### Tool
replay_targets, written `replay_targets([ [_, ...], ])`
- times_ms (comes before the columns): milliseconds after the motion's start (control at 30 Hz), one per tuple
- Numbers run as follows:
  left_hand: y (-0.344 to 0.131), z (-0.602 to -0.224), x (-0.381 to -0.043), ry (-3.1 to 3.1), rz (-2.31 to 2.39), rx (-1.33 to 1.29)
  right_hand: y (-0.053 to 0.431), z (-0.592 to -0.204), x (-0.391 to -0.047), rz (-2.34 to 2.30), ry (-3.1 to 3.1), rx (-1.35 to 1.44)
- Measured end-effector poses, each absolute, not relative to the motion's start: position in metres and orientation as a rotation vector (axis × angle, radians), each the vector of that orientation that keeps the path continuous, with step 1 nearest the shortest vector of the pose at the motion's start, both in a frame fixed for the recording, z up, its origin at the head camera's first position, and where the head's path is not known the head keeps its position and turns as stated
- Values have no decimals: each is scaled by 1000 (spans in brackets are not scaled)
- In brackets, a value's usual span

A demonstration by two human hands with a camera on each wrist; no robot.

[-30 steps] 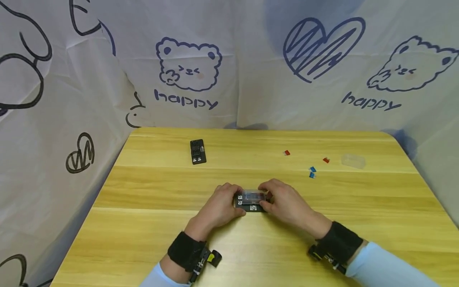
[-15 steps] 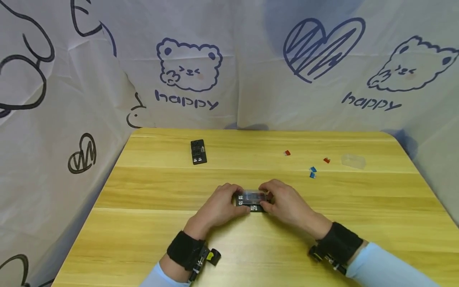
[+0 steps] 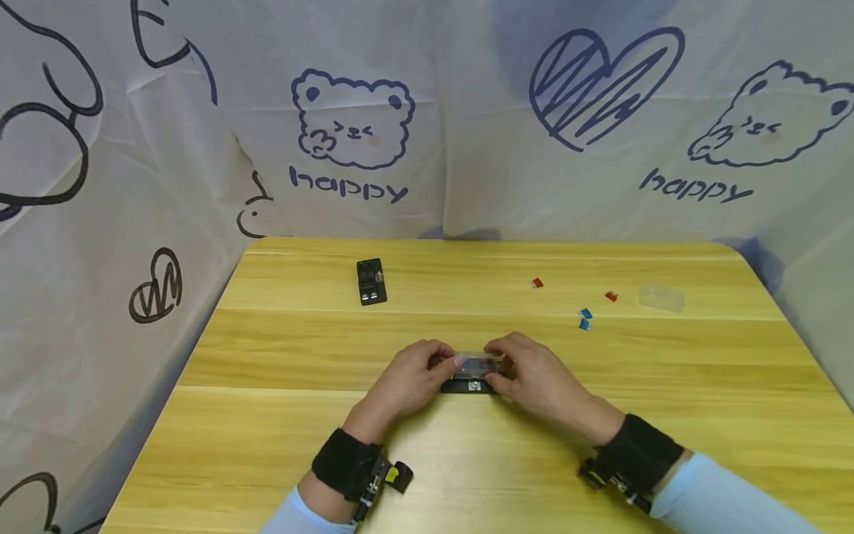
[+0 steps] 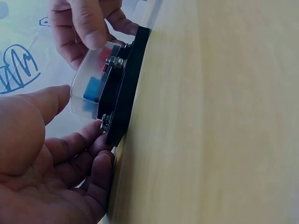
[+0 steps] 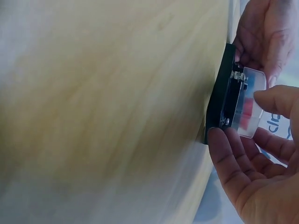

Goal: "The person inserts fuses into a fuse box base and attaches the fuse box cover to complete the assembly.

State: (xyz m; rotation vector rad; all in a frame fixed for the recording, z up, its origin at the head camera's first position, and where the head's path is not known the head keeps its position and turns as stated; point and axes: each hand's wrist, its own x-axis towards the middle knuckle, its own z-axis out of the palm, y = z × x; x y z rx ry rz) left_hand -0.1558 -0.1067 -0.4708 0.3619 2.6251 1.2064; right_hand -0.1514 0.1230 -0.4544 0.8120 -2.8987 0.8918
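A black fuse block (image 3: 467, 386) lies on the wooden table between both hands. Its clear cover (image 3: 477, 366) sits over it, and a blue fuse (image 4: 93, 88) and a red fuse (image 5: 246, 107) show through the plastic. My left hand (image 3: 410, 378) has its thumb against the cover's left end, while its fingers curl behind and beside the block. From the other side my right hand (image 3: 534, 374) holds the right end, thumb on the cover and fingers at the base. Metal screw terminals show along the base in both wrist views.
A second black fuse block (image 3: 371, 282) lies at the back left of the table. Toward the back right are red fuses (image 3: 537, 282), two blue fuses (image 3: 584, 324) and a loose clear cover (image 3: 661, 298). A drawn-on white cloth (image 3: 480, 148) hangs behind the table.
My left thumb has moved from the block's front edge up onto the clear cover. The right hand keeps its hold, and the block stays in about the same place.
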Motion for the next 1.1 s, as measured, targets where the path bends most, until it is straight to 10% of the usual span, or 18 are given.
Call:
replay_targets([
  [1100,-107,-470,-156,2624,1202,369,126,-456,-153,952,-2898,786],
])
